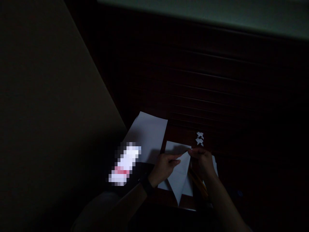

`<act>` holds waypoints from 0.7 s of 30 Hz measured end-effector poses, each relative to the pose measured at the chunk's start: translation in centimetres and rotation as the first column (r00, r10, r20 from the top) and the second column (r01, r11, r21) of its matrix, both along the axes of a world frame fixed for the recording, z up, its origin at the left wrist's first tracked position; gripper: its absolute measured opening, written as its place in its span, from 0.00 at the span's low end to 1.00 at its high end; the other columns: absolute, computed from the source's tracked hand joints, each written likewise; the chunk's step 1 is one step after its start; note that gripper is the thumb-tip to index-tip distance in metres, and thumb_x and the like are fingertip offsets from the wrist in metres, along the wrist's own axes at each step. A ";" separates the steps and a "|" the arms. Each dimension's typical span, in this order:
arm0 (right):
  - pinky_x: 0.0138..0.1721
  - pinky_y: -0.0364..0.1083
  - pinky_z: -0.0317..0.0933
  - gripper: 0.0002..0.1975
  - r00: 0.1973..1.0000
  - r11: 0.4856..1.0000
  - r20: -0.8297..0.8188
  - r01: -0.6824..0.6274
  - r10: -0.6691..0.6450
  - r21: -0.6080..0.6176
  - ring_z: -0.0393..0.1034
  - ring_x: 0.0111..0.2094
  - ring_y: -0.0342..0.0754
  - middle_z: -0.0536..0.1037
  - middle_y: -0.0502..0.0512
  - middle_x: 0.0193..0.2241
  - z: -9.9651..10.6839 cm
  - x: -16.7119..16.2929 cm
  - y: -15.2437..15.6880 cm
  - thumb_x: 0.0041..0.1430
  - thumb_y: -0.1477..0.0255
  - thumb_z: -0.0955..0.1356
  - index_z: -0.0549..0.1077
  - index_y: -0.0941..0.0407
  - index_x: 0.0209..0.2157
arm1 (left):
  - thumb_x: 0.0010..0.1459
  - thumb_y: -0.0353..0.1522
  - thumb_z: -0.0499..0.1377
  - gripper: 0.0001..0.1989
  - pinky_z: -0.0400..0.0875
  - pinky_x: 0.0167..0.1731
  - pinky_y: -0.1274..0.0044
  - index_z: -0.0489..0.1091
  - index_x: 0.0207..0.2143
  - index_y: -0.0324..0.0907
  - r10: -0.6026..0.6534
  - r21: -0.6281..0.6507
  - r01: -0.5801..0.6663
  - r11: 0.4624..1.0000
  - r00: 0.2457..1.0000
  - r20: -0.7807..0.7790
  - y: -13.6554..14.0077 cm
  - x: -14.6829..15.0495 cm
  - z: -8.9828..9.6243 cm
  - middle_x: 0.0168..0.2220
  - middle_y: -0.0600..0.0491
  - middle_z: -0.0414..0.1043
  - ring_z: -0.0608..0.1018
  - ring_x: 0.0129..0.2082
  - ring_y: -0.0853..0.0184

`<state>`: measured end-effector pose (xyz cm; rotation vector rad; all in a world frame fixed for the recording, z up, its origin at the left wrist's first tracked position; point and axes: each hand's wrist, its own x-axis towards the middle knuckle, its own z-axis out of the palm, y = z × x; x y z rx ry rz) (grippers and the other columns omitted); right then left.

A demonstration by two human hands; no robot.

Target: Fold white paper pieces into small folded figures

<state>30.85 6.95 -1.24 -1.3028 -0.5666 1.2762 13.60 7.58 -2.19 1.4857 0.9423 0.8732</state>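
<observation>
Between my two hands is a folded sheet of white paper [180, 175], its pointed end hanging down toward the front edge of the dark table. My left hand [165, 166], with a dark band on the wrist, pinches the paper's upper left side between thumb and fingers. At the paper's top corner, my right hand [201, 158] grips with its fingertips. Beneath the folded piece lies another white sheet [172, 146], flat on the table. The dim light hides fine creases.
A larger stack of white paper [152, 132] lies at the back left. In front of it glows a blurred-out screen [125, 164]. Two small folded paper pieces [200, 138] sit behind my right hand. A yellowish long object [199, 183] lies under my right forearm. Dark slatted panelling [205, 77] rises behind.
</observation>
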 end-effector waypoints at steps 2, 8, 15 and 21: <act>0.26 0.47 0.64 0.07 1.000 1.000 0.001 0.018 -0.018 0.014 0.70 0.22 0.49 0.76 0.54 0.20 -0.4 0.1 0.0 0.38 0.73 0.75 0.74 0.58 0.22 | 0.53 0.33 0.58 0.16 0.69 0.45 0.69 0.71 0.45 0.43 0.004 -0.008 -0.004 1.000 1.000 -0.009 0.0 0.0 0.0 0.44 0.50 0.74 0.75 0.44 0.60; 0.26 0.46 0.62 0.06 1.000 0.998 -0.002 0.001 -0.001 0.065 0.68 0.22 0.47 0.75 0.53 0.20 -1.2 0.3 0.1 0.40 0.72 0.74 0.73 0.58 0.21 | 0.53 0.32 0.58 0.16 0.69 0.46 0.69 0.71 0.45 0.43 -0.004 -0.004 0.004 1.000 1.000 0.026 -0.1 0.0 0.2 0.44 0.50 0.73 0.75 0.44 0.60; 0.24 0.43 0.58 0.07 0.997 0.989 0.071 0.028 -0.039 0.148 0.65 0.21 0.44 0.73 0.49 0.19 -1.6 0.0 0.2 0.42 0.70 0.72 0.71 0.56 0.19 | 0.53 0.31 0.58 0.16 0.69 0.45 0.71 0.70 0.46 0.43 -0.017 -0.020 0.018 1.000 0.999 0.044 0.0 0.1 0.2 0.44 0.51 0.74 0.75 0.44 0.61; 0.24 0.43 0.58 0.12 0.985 0.988 0.173 -0.029 0.002 0.154 0.66 0.22 0.45 0.75 0.51 0.22 -1.2 -0.4 0.1 0.46 0.61 0.70 0.72 0.56 0.23 | 0.53 0.31 0.58 0.16 0.71 0.41 0.72 0.71 0.45 0.43 -0.007 -0.010 0.007 1.000 1.000 0.007 0.2 0.0 0.0 0.43 0.51 0.75 0.77 0.41 0.60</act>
